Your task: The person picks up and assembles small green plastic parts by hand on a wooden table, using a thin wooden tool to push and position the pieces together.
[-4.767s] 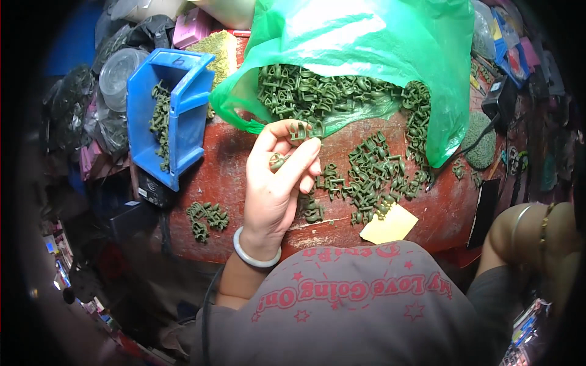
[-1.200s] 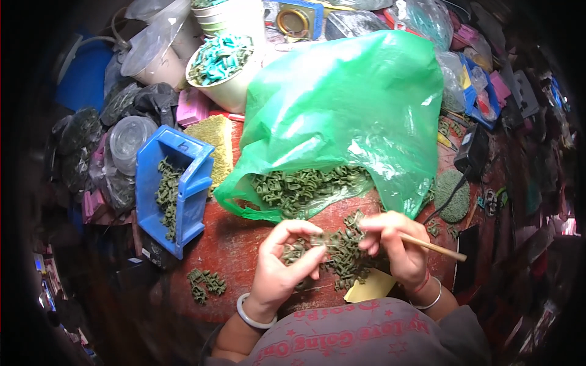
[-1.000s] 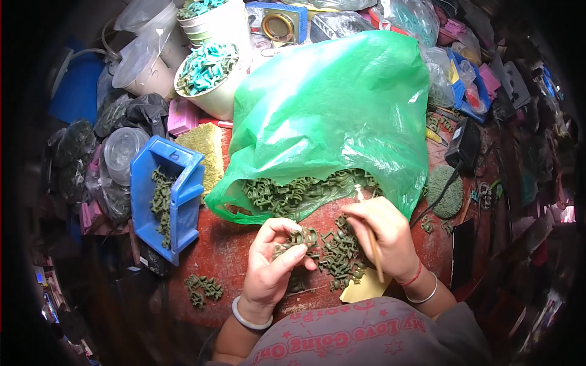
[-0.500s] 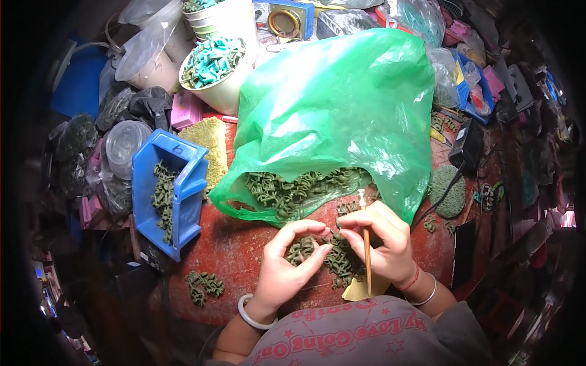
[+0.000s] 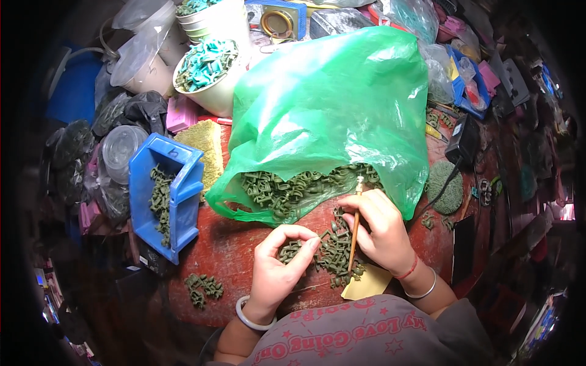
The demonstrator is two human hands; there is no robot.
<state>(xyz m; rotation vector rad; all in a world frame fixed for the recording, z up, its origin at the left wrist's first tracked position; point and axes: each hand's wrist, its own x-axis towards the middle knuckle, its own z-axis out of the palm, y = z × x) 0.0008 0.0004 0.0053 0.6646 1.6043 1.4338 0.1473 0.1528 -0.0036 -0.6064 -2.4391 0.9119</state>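
Observation:
My left hand (image 5: 278,262) is closed in a pinch, thumb and index finger together on a small dark green molded piece, partly hidden by the fingertips. Across my right hand (image 5: 384,232) lies a thin wooden-handled tool (image 5: 354,235) with a pale tip, held between the fingers; I cannot tell its exact kind. Under and between both hands spreads a pile of small dark green molded pieces (image 5: 337,253). Beyond them, a green plastic bag (image 5: 329,104) lies with its mouth toward me, more such pieces (image 5: 274,190) showing inside. Yellow paper (image 5: 370,283) sits by the pile's near edge.
To the left stands a blue bin (image 5: 183,210) holding green pieces, beside a yellowish sponge-like block (image 5: 210,152). A small cluster (image 5: 203,289) lies on the red tabletop (image 5: 235,247). Behind is a white bucket (image 5: 217,97) of teal and green pieces. A round green pad (image 5: 444,188) and black adapter (image 5: 463,140) are right.
My hands have drawn apart: the left has moved slightly left, the right slightly up and away. The tool now slants, its lower end nearer the pile.

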